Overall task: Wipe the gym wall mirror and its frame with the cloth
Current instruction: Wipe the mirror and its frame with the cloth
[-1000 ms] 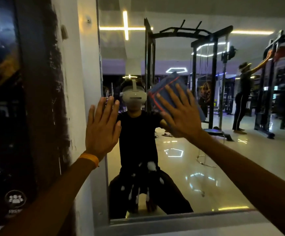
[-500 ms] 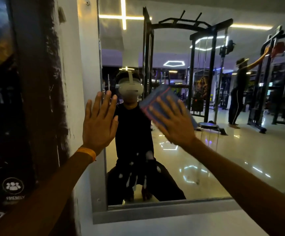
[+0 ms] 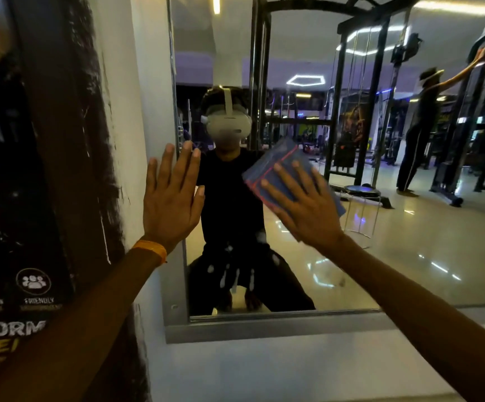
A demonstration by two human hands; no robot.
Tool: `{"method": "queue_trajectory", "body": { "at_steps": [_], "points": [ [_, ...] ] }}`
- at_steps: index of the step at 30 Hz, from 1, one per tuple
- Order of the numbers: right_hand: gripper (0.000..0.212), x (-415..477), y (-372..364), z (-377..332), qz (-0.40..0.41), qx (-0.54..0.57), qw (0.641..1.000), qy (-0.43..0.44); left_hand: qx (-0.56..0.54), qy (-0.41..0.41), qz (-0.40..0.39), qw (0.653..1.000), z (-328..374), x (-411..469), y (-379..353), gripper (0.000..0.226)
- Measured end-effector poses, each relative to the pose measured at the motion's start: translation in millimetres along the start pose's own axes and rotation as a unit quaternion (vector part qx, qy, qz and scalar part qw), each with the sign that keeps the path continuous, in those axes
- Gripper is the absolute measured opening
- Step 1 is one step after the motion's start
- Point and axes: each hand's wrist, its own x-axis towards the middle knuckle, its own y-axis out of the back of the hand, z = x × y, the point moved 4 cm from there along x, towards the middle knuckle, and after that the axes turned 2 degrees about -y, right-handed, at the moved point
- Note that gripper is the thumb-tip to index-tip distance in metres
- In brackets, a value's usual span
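A large wall mirror (image 3: 409,256) fills the right of the head view, edged by a grey metal frame (image 3: 264,326) along the bottom and left side. My right hand (image 3: 302,207) presses a folded blue cloth (image 3: 276,163) with red stripes flat against the glass, fingers spread and straight. My left hand (image 3: 171,198) lies flat with straight fingers over the left frame strip and mirror edge; an orange band is on its wrist. Smudges and white streaks show on the glass below the hands.
A white wall strip (image 3: 131,111) and a dark printed poster (image 3: 17,198) lie left of the mirror. A white ledge (image 3: 293,369) runs below the frame. The mirror reflects gym racks, a shiny floor, my own reflection and another person at a machine.
My right hand has slid the cloth down the glass. My left hand has also shifted lower along the frame, and the view has tilted down so more of the lower frame shows.
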Motion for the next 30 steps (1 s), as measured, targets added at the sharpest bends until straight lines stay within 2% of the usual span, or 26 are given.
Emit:
{"method": "queue_trajectory", "body": {
  "at_steps": [2,3,4,7,9,11,12,15,16,17,18,21,23,24,26,29,30],
  "points": [
    [0.057,14.9,2.2,1.7,0.037,0.031,0.992,-0.117,-0.002,0.003,0.002,1.0,3.6,-11.9,-1.7,0.064],
    [0.057,5.4,-1.8,-11.8,0.041,0.037,0.99,-0.132,-0.001,0.005,0.002,1.0,5.6,-19.5,-3.5,0.064],
    [0.059,-16.6,-10.9,-33.1,0.033,0.04,0.992,-0.113,0.002,0.007,-0.002,1.0,7.7,-28.4,-5.7,0.063],
    [0.076,-115.8,-39.5,-95.2,-0.05,0.029,0.996,0.062,0.017,0.023,-0.011,1.0,12.4,-53.9,-12.0,0.061],
    [0.078,-146.3,-45.0,-94.5,-0.087,-0.001,0.984,0.155,0.025,0.028,-0.012,0.999,13.5,-61.1,-13.6,0.061],
    [0.066,-124.7,-38.6,-67.3,-0.071,0.016,0.983,0.166,0.027,0.026,-0.006,0.999,14.7,-61.1,-13.5,0.061],
    [0.062,-102.2,-30.6,-49.8,-0.057,0.032,0.989,0.129,0.024,0.027,-0.006,0.999,15.2,-60.3,-13.2,0.061],
    [0.056,-40.5,-7.9,-6.3,0.01,0.052,0.995,-0.085,0.013,0.031,-0.007,0.999,15.7,-61.0,-12.3,0.062],
    [0.056,-36.7,-6.6,-8.3,0.025,0.066,0.989,-0.132,0.012,0.031,-0.007,0.999,16.4,-61.4,-11.7,0.062],
    [0.056,-43.3,-8.1,-21.3,0.03,0.069,0.987,-0.139,0.013,0.03,-0.007,0.999,17.1,-61.4,-11.5,0.062],
    [0.058,-62.9,-15.2,-42.7,0.015,0.069,0.991,-0.11,0.014,0.029,-0.008,0.999,17.4,-61.3,-11.9,0.062],
    [0.068,-155.8,-42.7,-107.1,-0.087,0.052,0.992,0.074,0.017,0.034,-0.011,0.999,16.1,-62.7,-12.4,0.062],
    [0.065,-180.7,-47.8,-100.6,-0.103,0.03,0.985,0.138,0.015,0.033,-0.007,0.999,16.2,-62.7,-12.0,0.062],
    [0.061,-174.9,-45.6,-88.4,-0.091,0.038,0.985,0.141,0.013,0.032,-0.006,0.999,16.5,-62.3,-11.9,0.063],
    [0.058,-145.4,-33.6,-56.4,-0.062,0.064,0.993,0.073,0.012,0.033,-0.006,0.999,16.3,-62.1,-13.3,0.063],
    [0.06,-109.9,-18.2,-23.4,-0.005,0.101,0.985,-0.14,0.017,0.034,-0.003,0.999,16.4,-63.9,-14.1,0.063],
    [0.061,-111.5,-17.9,-30.7,0.004,0.117,0.978,-0.173,0.018,0.033,-0.002,0.999,16.4,-64.2,-14.6,0.063]
  ]
}}
